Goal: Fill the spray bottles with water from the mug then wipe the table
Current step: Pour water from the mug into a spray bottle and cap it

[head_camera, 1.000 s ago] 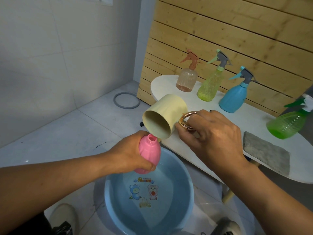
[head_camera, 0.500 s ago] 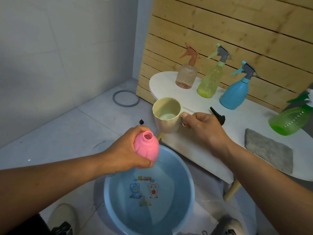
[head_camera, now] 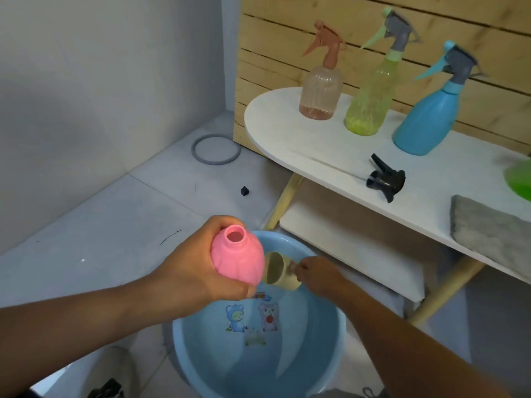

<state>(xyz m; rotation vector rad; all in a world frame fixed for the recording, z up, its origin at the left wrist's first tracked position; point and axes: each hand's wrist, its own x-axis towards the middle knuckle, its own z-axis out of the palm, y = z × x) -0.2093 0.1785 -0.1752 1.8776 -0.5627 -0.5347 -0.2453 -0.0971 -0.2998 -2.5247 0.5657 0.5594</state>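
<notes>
Head view shows your left hand gripping the open-necked pink plastic spray bottle above the blue plastic basin, so spills fall into it. Your right hand holds the cream mug tipped low inside the basin, likely to scoop water. Its black trigger cap waits on the white counter.

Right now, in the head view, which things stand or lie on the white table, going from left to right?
Peach spray bottle → yellow-green spray bottle → black spray head lying loose → blue spray bottle → grey cloth. A green bottle sits at the right edge, cut off by the frame.
</notes>
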